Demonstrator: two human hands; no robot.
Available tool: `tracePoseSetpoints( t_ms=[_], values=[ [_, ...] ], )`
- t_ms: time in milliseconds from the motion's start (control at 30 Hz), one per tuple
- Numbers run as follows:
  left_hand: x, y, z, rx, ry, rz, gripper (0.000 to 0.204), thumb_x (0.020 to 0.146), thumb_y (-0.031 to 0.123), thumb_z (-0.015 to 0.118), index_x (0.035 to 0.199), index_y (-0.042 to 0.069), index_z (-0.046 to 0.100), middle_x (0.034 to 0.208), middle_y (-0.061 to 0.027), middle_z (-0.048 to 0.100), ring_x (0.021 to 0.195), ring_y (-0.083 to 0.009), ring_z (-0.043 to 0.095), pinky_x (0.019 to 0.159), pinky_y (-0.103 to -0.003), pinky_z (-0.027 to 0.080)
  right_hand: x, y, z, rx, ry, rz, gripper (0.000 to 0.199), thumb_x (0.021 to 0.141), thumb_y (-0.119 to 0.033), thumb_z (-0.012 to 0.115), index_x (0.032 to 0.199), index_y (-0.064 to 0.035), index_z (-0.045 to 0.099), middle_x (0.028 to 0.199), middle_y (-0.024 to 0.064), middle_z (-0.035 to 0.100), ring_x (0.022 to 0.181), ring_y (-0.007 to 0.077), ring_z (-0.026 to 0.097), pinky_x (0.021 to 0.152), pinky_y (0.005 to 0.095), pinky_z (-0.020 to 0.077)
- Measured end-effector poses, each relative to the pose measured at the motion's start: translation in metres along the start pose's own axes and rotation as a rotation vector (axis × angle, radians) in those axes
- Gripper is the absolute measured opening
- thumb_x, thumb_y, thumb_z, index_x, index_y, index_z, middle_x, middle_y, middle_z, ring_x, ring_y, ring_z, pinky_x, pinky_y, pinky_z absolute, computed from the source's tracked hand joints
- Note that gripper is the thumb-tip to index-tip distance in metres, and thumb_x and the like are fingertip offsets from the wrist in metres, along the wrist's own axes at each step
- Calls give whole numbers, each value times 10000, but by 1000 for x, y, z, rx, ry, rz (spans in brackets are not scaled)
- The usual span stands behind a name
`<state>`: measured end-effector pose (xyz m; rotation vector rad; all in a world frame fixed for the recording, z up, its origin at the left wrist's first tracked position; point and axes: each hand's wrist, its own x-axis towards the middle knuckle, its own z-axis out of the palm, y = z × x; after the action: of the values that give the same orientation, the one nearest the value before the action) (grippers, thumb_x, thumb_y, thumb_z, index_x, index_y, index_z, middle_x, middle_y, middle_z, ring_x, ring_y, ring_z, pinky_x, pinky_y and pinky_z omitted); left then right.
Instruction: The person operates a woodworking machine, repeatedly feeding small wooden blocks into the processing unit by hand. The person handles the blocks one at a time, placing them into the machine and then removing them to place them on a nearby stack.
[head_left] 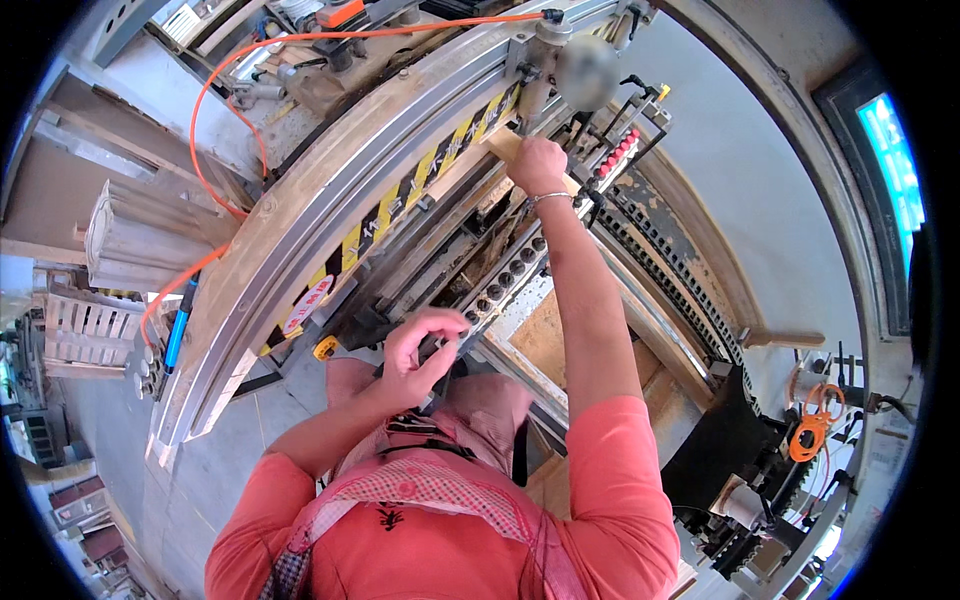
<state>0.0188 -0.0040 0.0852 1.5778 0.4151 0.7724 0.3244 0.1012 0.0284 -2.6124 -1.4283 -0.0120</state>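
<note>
My right arm reaches out over the machine. My right hand (540, 166) is closed around a light piece of wood (503, 144), which shows just beyond the knuckles. The fingertips are turned away from view. My left hand (422, 352) hovers in front of my body, fingers curved and thumb apart, with nothing visible held in it. Close to it runs a metal bar with a row of round dark holes (497, 291). A yellow-and-black striped strip (400, 205) lines the long machine beam (290, 215) to the left of both hands.
An orange air hose (193, 140) loops over the beam, and a blue-handled air gun (180, 325) hangs at its near end. Red knobs (618, 152) sit right of my right hand. A lit screen (893, 170) stands far right, above a coiled orange hose (815, 420).
</note>
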Motion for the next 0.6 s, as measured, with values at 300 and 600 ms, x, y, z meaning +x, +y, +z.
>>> tracePoseSetpoints(
  t_ms=[300, 600],
  values=[
    [84, 159, 11, -340, -64, 542, 359, 722, 192, 677, 993, 87, 466, 997, -159, 511, 796, -182, 453, 685, -296, 388, 1, -22, 6, 3, -45, -36, 174, 675, -172, 581, 775, -70, 680, 827, 129, 663, 801, 286, 646, 713, 367, 517],
    [30, 203, -25, -181, -161, 646, 254, 755, 172, 677, 880, 103, 467, 850, -80, 517, 739, -176, 465, 625, -303, 390, -22, -12, -11, 110, 138, 67, 526, 682, -377, 720, 1059, -36, 585, 1013, 182, 611, 959, 321, 585, 836, 383, 476]
  ],
)
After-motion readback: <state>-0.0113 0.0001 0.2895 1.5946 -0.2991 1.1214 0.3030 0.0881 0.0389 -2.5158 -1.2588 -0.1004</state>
